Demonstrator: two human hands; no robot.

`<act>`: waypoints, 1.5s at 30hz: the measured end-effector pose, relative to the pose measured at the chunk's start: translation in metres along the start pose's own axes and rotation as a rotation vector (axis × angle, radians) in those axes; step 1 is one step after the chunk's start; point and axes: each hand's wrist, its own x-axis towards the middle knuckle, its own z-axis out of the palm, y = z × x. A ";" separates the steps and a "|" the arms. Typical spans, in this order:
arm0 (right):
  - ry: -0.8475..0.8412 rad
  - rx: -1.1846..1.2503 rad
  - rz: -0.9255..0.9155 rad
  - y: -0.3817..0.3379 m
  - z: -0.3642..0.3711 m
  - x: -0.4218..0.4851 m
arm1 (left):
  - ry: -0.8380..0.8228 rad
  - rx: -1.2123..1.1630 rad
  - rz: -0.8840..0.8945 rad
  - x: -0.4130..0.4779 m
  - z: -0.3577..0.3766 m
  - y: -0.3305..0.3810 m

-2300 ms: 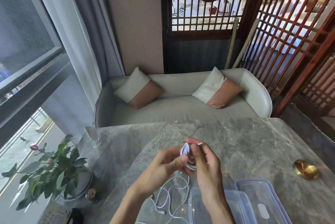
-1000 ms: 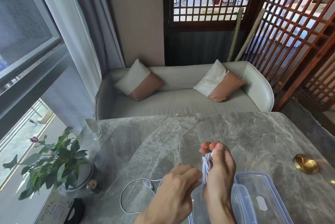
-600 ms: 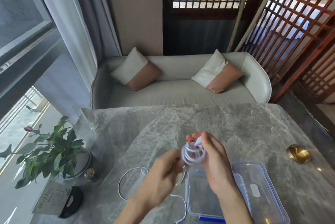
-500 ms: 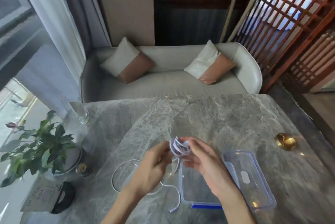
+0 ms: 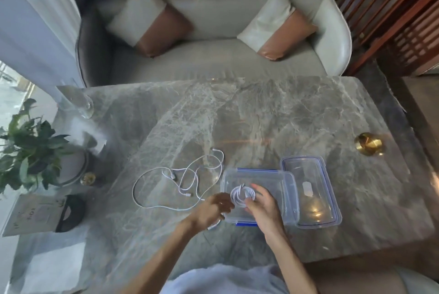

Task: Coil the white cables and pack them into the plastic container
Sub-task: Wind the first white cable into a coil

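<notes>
near the bottom edge is the person's light shirt [image 5: 225, 279], both forearms reach fwd over the grey marble counter [image 5: 273, 113]. right hand [image 5: 262, 209] is over the near part of the plastic container [image 5: 281, 180], its fingers curl round a coiled white cable [image 5: 242, 195] and pinch it. the coil is a small neat ring of several thin loops, one short plug end sticks up at the top, and it sits low inside the container's outline; if it touches the bottom, i cannot tell. left hand [image 5: 212, 207] is just beside the coil's left edge, in shadow and blurred, fingers bent; cannot tell if it grips the coil or nothing. the container is clear w/ blue trim on the far and near rims. its clear lid [image 5: 311, 210] lies flat, touching the container's right side. left of the container, loose white cables [image 5: 166, 205] lie uncoiled on the counter in wide tangled loops, plugs visible. further: a small gold object [image 5: 368, 144] at right, a potted plant [image 5: 28, 146] and a clear glass [image 5: 82, 104] at left. behind the counter, a pale sofa [image 5: 213, 60] w/ two cushions.
</notes>
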 end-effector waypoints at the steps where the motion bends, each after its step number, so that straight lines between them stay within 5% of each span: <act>1: 0.005 -0.040 -0.008 0.003 -0.001 0.008 | 0.012 -0.127 -0.034 0.006 0.003 0.000; 4: -0.026 -0.068 -0.025 0.010 -0.006 0.027 | 0.092 -0.168 -0.002 0.026 0.012 0.002; 13: -0.147 -0.090 0.017 0.031 -0.010 0.074 | 0.285 0.268 0.043 0.074 0.027 0.003; 18: -0.082 -0.042 0.060 0.050 -0.010 0.098 | 0.290 -0.021 -0.165 0.092 0.034 -0.005; 24: 0.106 0.024 0.274 0.066 -0.002 0.130 | 0.707 0.591 -0.119 0.092 0.058 -0.034; 27: 0.112 0.057 0.310 0.065 0.014 0.140 | 0.624 0.534 -0.260 0.091 0.054 -0.045; 33: 0.116 0.113 0.350 0.060 0.046 0.145 | 0.508 0.375 -0.235 0.092 0.043 -0.065; 42: -0.118 -0.168 0.239 0.044 0.037 0.127 | 0.493 0.186 -0.199 0.086 0.029 -0.075; 45: -0.004 -0.719 0.162 0.033 0.027 0.119 | 0.618 0.148 -0.112 0.071 0.003 -0.074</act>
